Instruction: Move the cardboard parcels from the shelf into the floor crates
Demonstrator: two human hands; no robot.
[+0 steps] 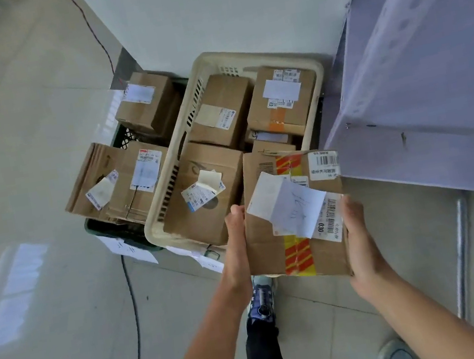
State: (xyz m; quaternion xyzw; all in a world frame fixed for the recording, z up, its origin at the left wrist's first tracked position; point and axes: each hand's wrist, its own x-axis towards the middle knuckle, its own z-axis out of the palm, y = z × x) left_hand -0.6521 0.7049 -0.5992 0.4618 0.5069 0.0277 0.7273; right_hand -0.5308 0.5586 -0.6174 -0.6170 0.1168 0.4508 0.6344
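Though partly hidden, probable parcel (264,248) grip.

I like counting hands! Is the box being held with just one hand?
No, the left hand and right hand each hold a side of the taped parcel.
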